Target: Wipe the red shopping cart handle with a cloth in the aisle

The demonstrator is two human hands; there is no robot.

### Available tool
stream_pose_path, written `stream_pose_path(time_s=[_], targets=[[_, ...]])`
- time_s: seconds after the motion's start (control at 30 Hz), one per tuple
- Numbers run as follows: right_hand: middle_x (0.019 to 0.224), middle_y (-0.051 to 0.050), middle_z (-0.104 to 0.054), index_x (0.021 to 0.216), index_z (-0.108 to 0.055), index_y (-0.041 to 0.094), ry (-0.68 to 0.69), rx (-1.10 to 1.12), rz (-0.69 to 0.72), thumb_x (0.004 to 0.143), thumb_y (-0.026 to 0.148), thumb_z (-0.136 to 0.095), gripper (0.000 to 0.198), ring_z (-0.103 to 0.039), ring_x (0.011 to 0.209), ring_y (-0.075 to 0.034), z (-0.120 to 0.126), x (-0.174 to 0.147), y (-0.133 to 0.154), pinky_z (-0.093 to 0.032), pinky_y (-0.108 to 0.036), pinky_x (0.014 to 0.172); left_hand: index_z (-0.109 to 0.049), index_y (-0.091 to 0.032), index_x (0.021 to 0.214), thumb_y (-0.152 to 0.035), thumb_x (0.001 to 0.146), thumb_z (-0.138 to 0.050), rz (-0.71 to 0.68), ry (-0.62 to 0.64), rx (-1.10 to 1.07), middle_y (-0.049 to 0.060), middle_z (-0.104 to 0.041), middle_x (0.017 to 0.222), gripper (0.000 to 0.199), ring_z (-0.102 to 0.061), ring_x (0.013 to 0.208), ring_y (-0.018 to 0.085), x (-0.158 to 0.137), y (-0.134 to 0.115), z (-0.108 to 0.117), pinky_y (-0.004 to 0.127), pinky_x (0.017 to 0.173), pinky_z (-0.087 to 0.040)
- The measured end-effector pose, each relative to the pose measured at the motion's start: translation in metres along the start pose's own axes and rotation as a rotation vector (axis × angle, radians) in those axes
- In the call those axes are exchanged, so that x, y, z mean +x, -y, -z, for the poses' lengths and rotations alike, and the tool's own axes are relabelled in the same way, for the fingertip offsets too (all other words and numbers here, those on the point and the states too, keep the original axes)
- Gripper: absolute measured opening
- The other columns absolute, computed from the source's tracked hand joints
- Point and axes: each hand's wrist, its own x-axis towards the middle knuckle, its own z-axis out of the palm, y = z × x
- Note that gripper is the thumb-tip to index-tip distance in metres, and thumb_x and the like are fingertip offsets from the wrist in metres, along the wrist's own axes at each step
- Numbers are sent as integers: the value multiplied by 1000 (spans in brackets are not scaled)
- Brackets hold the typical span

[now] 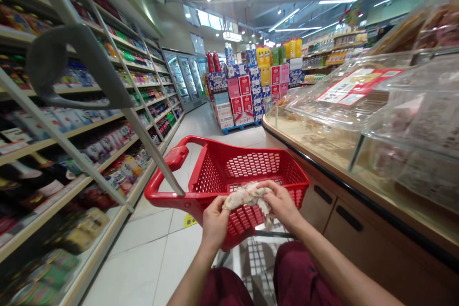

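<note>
A crumpled, off-white cloth (244, 195) with darker patches is stretched between my two hands, over the near rim of a red shopping cart basket (211, 146). My left hand (216, 222) pinches one end of it, fingers closed. At the other end, my right hand (281, 205) has its thumb and fingers closed on the bunched part, and a loose piece hangs down below. The basket's perforated walls show behind the cloth. A grey cart handle (79, 67) on a metal bar rises at the left.
Shelves of drinks (107, 148) line the left side. On the right stands a wooden counter (315, 172) with clear plastic lids (358, 88) and a price sign. Stacked drink cartons (240, 98) stand ahead on the tiled floor (143, 244), with glass-door fridges (184, 76) beyond.
</note>
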Motion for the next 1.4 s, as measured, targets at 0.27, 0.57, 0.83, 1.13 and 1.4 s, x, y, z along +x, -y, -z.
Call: stream_pose_path(time_s=[0.27, 0.57, 0.83, 1.13, 1.4], targets=[[69, 1, -56, 84, -47, 19, -152, 105, 104, 65, 25, -50, 19, -53, 58, -12, -42, -10, -18, -45, -24, 55, -63, -15, 75, -26, 65, -53, 73, 127, -172, 3, -64, 72, 18, -58, 72, 16, -20, -4, -28, 28, 72, -45], [135, -11, -33, 113, -50, 17, -42, -449, 502, 80, 21, -43, 34, -28, 125, -22, -50, -19, -51, -26, -42, 102, -57, -13, 98, -38, 64, -59, 356, 105, -475, 4, -64, 79, 42, -59, 71, 17, -20, 0, -18, 30, 68, -46], [122, -8, -49, 117, -49, 18, 150, -262, 347, 68, 17, -56, 49, -44, 114, -19, -88, -13, -41, -34, -36, 99, -59, -16, 92, -18, 68, -44, -222, 92, 193, 7, -60, 101, 29, -54, 95, 19, -19, 2, 23, 34, 88, -41], [121, -5, -51, 116, -49, 19, -46, -551, 650, 78, 6, -39, 42, -40, 117, -18, -126, 32, -30, -30, -39, 101, -57, -17, 97, -17, 72, -39, -502, -335, 745, 6, -61, 101, 31, -54, 99, 18, 14, 6, 97, 34, 91, -40], [121, -11, -52, 116, -52, 14, -24, -963, 717, 81, 8, -39, 37, -43, 115, -21, -91, 41, -87, -36, -41, 96, -44, -11, 120, -10, 73, -35, -542, -183, 1289, 12, -48, 126, 48, -40, 118, 23, 16, 29, 73, 46, 101, -22]])
